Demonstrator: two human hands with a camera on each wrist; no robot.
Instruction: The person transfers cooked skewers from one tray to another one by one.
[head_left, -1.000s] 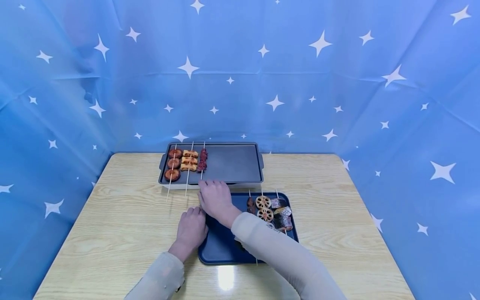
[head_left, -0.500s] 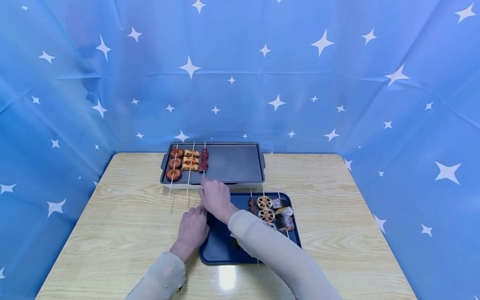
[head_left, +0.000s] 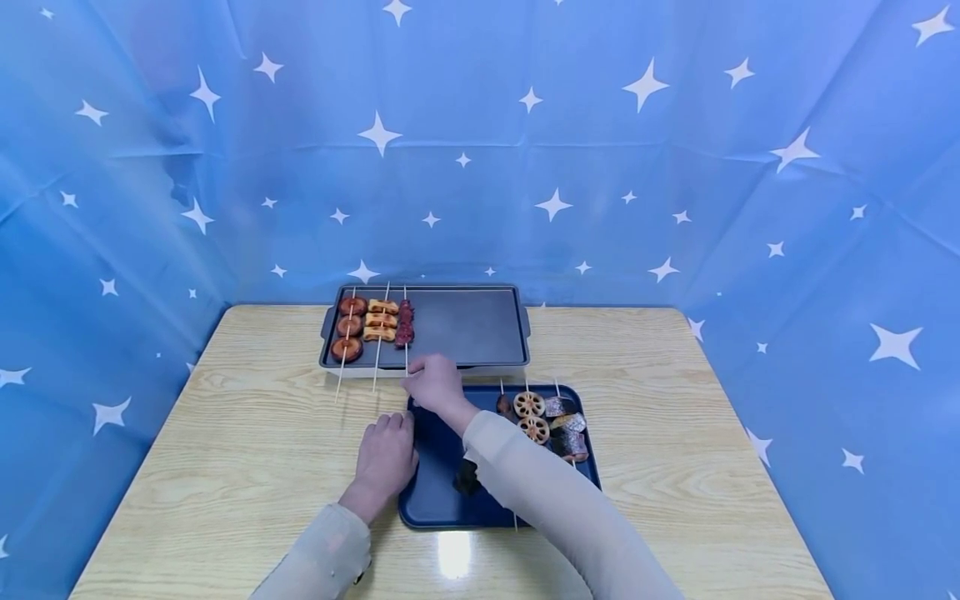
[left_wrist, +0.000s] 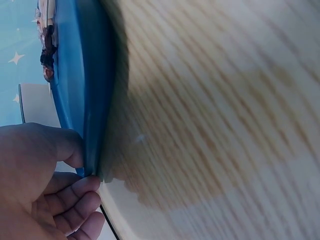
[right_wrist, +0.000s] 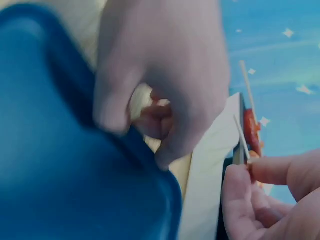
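Observation:
In the head view, my right hand is at the front edge of the black griddle pan, by the stick end of a dark red meat skewer. The right wrist view shows thumb and forefinger pinching a thin stick. My left hand grips the left rim of the blue tray; in the left wrist view the thumb lies on the inner side and the fingertips on the outer. Left of the meat skewer lie a yellow skewer with browned pieces and one with round brown slices.
On the tray's right side lie a lotus root skewer, a silvery-skinned fish skewer and a brown skewer. Beneath my right sleeve shows a dark piece, partly hidden. A blue starred curtain hangs behind the wooden table.
The dark red meat skewer has shifted slightly left, closer to the yellow one. My right hand has drawn back a little towards me. The left hand stays at the tray rim.

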